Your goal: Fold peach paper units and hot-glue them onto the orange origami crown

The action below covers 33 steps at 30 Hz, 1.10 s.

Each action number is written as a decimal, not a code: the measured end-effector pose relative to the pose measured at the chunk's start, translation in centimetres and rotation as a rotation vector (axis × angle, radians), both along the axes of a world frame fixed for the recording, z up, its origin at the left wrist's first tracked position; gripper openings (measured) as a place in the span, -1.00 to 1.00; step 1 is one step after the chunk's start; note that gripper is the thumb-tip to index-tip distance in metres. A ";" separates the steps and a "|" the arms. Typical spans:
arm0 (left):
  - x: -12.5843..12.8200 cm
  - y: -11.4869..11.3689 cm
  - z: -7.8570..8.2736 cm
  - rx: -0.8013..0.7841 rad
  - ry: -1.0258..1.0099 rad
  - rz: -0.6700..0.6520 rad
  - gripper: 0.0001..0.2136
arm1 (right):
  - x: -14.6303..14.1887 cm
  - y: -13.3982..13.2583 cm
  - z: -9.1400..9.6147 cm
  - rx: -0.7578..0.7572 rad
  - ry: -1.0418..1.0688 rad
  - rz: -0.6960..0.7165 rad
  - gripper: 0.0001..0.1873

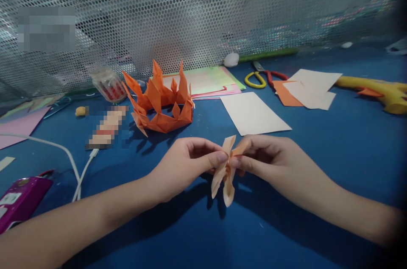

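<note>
Pale orange folded paper was the star here, held up over the front middle of the blue worktop between both hands. Going left to right: a chunky purple thing sat near the left edge, no clue what it was. Farther back was a clear jar with a bunch of red bits inside, too blurry to say what they were. Next along stood a spiky orange paper ring, open in the middle. Then the left hand, its grip clamped on the folded paper, thumb on the near side. The right hand had its grip clamped on it too, thumb tips close together. Looked to me like the shaping stage, working those petal-like flaps. I'd say the next move called for one grip holding the centre steady while the other eased a flap gently, since thin paper could tear. Past that, a white sheet lay flat, with yellow-and-red-handled scissors behind it.
</note>
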State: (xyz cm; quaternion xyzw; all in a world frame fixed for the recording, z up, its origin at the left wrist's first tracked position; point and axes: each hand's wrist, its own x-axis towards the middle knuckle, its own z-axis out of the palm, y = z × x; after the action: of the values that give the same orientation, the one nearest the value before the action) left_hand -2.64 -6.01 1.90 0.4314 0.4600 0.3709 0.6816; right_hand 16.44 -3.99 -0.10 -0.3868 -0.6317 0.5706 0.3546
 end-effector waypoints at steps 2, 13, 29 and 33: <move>-0.1 0.0 -0.1 0.030 0.054 -0.019 -0.65 | 0.1 -0.1 0.0 0.020 -0.043 -0.018 -0.54; 0.1 -0.8 -0.3 0.215 0.048 0.120 -0.81 | -0.1 -0.6 -0.1 -0.085 0.042 0.153 -0.59; -0.4 0.1 -0.7 -0.021 -0.125 0.023 -0.65 | 0.5 0.4 0.2 -0.194 0.123 0.088 -0.70; -0.3 0.0 -0.9 -0.054 -0.168 -0.030 -0.68 | 0.6 0.7 0.1 -0.270 0.172 0.186 -0.67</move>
State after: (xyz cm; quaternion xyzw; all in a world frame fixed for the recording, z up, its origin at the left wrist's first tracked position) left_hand -2.93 -5.99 1.02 0.3868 0.4046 0.3832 0.7347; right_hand 17.07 -3.30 -0.04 -0.3204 -0.5500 0.7115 0.2979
